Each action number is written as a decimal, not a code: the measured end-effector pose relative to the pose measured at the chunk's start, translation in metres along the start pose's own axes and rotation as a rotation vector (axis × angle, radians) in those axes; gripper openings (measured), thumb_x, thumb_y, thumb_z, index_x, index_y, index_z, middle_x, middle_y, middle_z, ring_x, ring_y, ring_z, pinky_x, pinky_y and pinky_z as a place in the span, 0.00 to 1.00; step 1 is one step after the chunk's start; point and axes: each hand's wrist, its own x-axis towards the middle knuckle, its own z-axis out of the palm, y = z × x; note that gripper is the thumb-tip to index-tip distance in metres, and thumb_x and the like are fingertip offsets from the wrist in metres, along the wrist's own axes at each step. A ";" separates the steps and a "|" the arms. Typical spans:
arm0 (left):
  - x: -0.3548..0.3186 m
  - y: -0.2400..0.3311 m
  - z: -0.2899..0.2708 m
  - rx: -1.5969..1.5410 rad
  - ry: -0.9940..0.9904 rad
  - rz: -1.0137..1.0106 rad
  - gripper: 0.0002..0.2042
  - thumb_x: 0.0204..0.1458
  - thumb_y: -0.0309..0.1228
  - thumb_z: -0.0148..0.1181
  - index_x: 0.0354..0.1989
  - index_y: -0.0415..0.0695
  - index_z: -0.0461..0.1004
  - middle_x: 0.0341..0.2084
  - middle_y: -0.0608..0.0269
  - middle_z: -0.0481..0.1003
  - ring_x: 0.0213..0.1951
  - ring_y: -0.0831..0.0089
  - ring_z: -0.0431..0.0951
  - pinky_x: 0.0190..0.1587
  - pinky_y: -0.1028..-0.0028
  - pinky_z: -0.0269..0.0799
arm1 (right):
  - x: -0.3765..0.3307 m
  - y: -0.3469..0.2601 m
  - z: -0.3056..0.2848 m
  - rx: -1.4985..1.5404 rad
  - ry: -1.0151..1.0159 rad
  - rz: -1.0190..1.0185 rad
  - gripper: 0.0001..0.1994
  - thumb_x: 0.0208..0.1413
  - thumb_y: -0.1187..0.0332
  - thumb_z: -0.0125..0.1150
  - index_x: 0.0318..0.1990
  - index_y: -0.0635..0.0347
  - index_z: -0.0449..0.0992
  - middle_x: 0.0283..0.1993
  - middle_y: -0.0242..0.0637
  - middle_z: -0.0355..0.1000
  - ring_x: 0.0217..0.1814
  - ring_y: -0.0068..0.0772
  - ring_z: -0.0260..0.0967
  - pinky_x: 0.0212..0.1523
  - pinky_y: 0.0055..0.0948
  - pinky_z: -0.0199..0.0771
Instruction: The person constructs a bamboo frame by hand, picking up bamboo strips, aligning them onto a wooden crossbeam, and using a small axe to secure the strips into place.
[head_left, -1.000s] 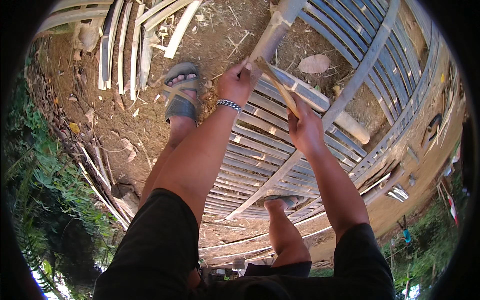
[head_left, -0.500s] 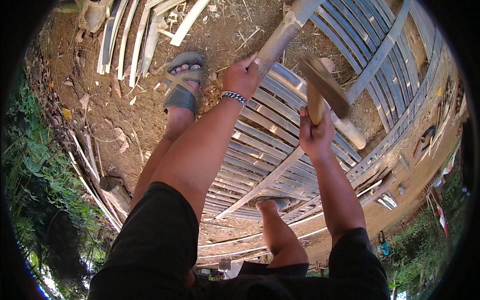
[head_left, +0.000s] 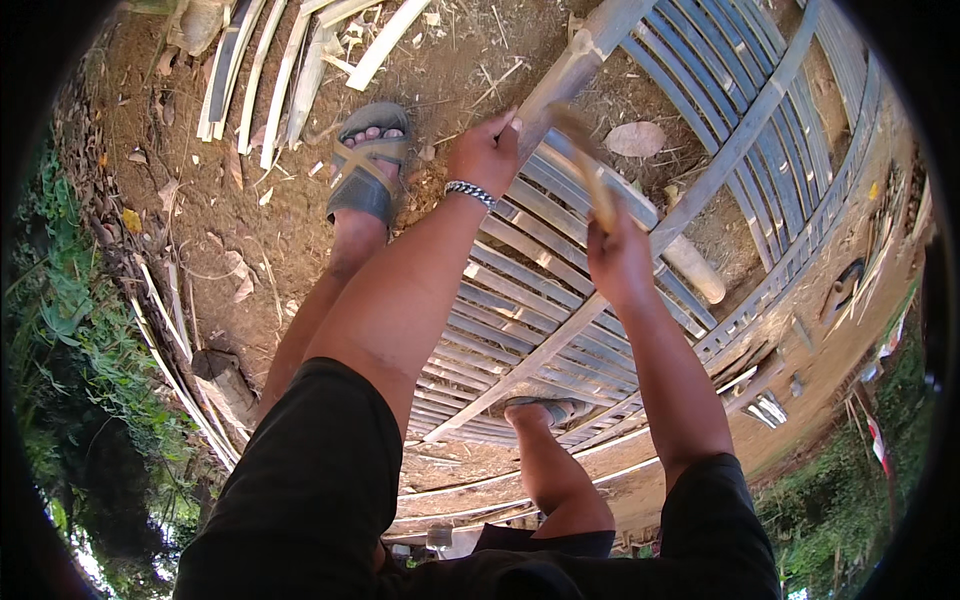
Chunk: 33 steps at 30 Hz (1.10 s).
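My left hand [head_left: 482,155], with a chain bracelet at its wrist, is closed round a thick bamboo pole [head_left: 568,78] along the edge of a slatted bamboo panel [head_left: 530,270]. In my right hand [head_left: 622,262] is the pale wooden handle of a hammer [head_left: 597,190]. Its long brown head is smeared by motion and lies beside the pole, just right of my left hand. Whether the head touches the pole I cannot tell. Below the hammer, a short round bamboo piece [head_left: 692,268] lies across the slats.
More bamboo slatwork [head_left: 745,95] spreads to the far right. Loose split bamboo strips [head_left: 285,85] lie at the far left. My sandalled left foot [head_left: 368,160] stands on the dirt, the other foot [head_left: 548,410] by the panel. A cut log [head_left: 225,385] and green plants [head_left: 75,300] are at left.
My right hand has swung the hammer left and away from me, from over the slats to beside the pole. My left hand keeps its grip in nearly the same place.
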 end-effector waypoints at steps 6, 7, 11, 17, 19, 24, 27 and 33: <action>0.001 -0.012 -0.010 -0.019 0.033 0.052 0.19 0.60 0.44 0.55 0.53 0.48 0.78 0.40 0.43 0.79 0.42 0.54 0.82 0.46 0.67 0.74 | -0.011 -0.029 -0.009 0.197 0.234 -0.122 0.19 0.58 0.72 0.58 0.57 0.55 0.68 0.37 0.54 0.76 0.38 0.62 0.75 0.39 0.45 0.76; -0.002 -0.005 -0.010 0.028 -0.004 -0.007 0.19 0.60 0.44 0.54 0.53 0.47 0.78 0.40 0.43 0.80 0.43 0.54 0.82 0.47 0.67 0.74 | -0.010 -0.024 -0.004 0.275 0.340 -0.204 0.19 0.58 0.73 0.59 0.57 0.55 0.68 0.37 0.54 0.76 0.38 0.61 0.75 0.39 0.44 0.77; 0.001 0.001 -0.002 0.005 -0.016 -0.012 0.19 0.60 0.44 0.55 0.53 0.47 0.78 0.40 0.43 0.80 0.43 0.53 0.82 0.47 0.67 0.74 | 0.000 0.004 0.016 0.022 0.069 -0.005 0.19 0.56 0.76 0.59 0.56 0.55 0.70 0.39 0.50 0.76 0.38 0.59 0.75 0.41 0.40 0.77; 0.003 -0.004 -0.005 -0.013 0.028 0.024 0.17 0.59 0.42 0.55 0.51 0.49 0.79 0.41 0.44 0.79 0.42 0.50 0.81 0.47 0.62 0.75 | -0.009 0.001 0.023 0.301 0.278 -0.142 0.21 0.57 0.74 0.56 0.59 0.55 0.67 0.39 0.55 0.76 0.40 0.62 0.74 0.40 0.49 0.75; 0.003 -0.005 -0.004 -0.053 -0.005 -0.018 0.17 0.59 0.42 0.55 0.51 0.49 0.79 0.42 0.44 0.79 0.42 0.50 0.81 0.47 0.62 0.75 | -0.004 0.003 0.021 0.239 0.268 -0.204 0.21 0.57 0.73 0.57 0.59 0.56 0.66 0.38 0.57 0.76 0.39 0.63 0.74 0.40 0.50 0.74; 0.001 0.002 -0.004 -0.031 -0.003 -0.015 0.17 0.59 0.43 0.55 0.51 0.49 0.79 0.41 0.44 0.79 0.41 0.49 0.81 0.47 0.62 0.75 | 0.008 0.011 0.031 0.080 0.022 0.095 0.15 0.58 0.71 0.58 0.52 0.58 0.68 0.35 0.57 0.75 0.37 0.65 0.73 0.38 0.53 0.73; -0.001 -0.002 -0.010 -0.022 0.011 -0.007 0.17 0.59 0.42 0.55 0.51 0.49 0.80 0.40 0.44 0.79 0.41 0.48 0.80 0.46 0.62 0.75 | -0.006 0.006 0.034 0.234 0.189 -0.062 0.14 0.59 0.68 0.57 0.52 0.58 0.68 0.35 0.59 0.75 0.38 0.65 0.73 0.37 0.56 0.72; 0.001 0.004 -0.005 0.014 -0.052 -0.075 0.17 0.59 0.43 0.53 0.51 0.49 0.80 0.40 0.43 0.79 0.42 0.49 0.81 0.47 0.62 0.75 | 0.013 0.025 0.035 0.012 0.034 0.009 0.12 0.57 0.72 0.58 0.49 0.58 0.69 0.33 0.55 0.75 0.35 0.63 0.73 0.35 0.51 0.73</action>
